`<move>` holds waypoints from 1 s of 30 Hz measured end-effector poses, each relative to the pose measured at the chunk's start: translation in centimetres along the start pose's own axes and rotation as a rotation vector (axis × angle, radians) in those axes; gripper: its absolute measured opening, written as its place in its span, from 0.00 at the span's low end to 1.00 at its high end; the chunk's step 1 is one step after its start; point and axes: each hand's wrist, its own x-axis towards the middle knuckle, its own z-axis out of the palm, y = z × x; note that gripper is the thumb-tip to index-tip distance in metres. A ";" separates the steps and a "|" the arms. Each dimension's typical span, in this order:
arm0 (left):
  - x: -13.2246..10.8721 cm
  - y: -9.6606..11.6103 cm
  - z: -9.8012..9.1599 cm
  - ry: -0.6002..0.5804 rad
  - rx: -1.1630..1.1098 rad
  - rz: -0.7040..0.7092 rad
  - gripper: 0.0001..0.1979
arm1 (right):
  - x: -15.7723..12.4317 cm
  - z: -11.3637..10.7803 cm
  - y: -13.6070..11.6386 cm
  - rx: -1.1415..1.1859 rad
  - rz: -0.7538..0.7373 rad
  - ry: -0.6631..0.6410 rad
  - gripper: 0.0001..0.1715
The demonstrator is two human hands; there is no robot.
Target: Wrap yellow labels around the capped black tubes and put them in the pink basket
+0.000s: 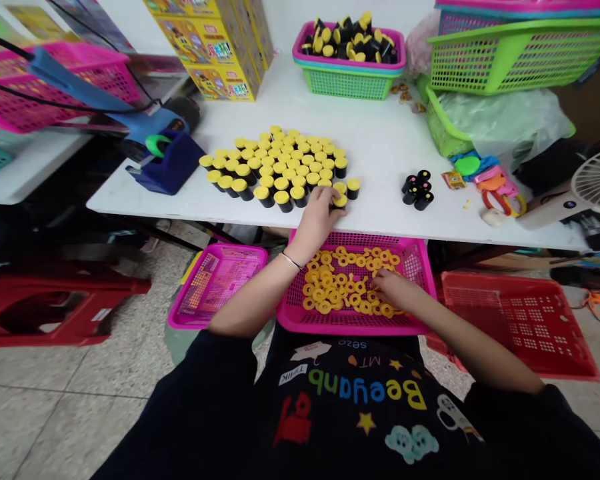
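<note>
My left hand point(323, 212) is at the front edge of the white table, its fingers closed around a small black cylinder with a yellow cap point(339, 200). It stands at the right front of a dense group of upright yellow-capped black cylinders point(280, 163). One more capped cylinder point(353, 187) stands just right of it. My right hand point(396, 291) reaches into a pink basket point(353, 325) below the table edge, fingers curled down among loose yellow rings point(335, 290). Its fingertips are partly hidden, so what they pinch is unclear.
Several black cylinders without wide caps point(417, 189) stand to the right. Behind, stacked baskets point(349, 83) hold a heap of capped cylinders. A blue tape dispenser point(167, 160) is at left, yellow boxes point(220, 50) behind it. A small fan point(555, 200) lies right.
</note>
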 end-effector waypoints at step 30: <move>6.0 5.7 9.9 -0.260 -0.140 0.077 0.23 | -0.3 -7.6 5.2 0.764 0.137 1.361 0.15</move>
